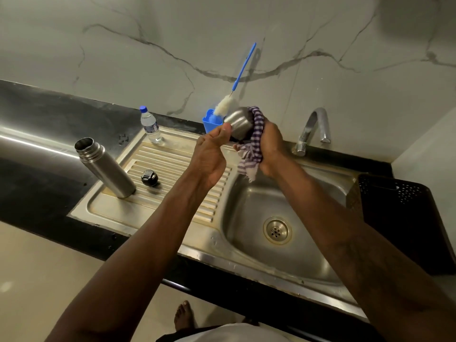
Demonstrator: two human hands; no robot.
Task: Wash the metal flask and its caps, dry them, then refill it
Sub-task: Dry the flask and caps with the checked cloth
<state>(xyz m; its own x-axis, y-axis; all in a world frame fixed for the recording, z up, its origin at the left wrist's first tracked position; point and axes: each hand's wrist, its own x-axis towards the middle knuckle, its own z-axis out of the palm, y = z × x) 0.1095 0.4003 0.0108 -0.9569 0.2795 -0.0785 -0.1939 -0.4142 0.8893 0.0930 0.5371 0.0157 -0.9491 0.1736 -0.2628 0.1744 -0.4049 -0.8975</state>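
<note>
The open metal flask (104, 166) stands upright on the left of the ribbed drainboard (172, 169). A black inner cap (149, 178) lies beside it on the ribs. Above the sink's left edge my left hand (212, 154) grips the steel cup cap (238, 122). My right hand (269, 146) holds a purple-and-white checked cloth (251, 146) pressed around the cap's far side; the cloth's end hangs down.
A steel sink basin (308, 243) with a drain (277, 230) lies below my hands. The tap (313, 127) is at the back right. A blue holder (212, 123) with a bottle brush (243, 67) and a small water bottle (151, 127) stand at the back. A black perforated basket (404, 218) sits right.
</note>
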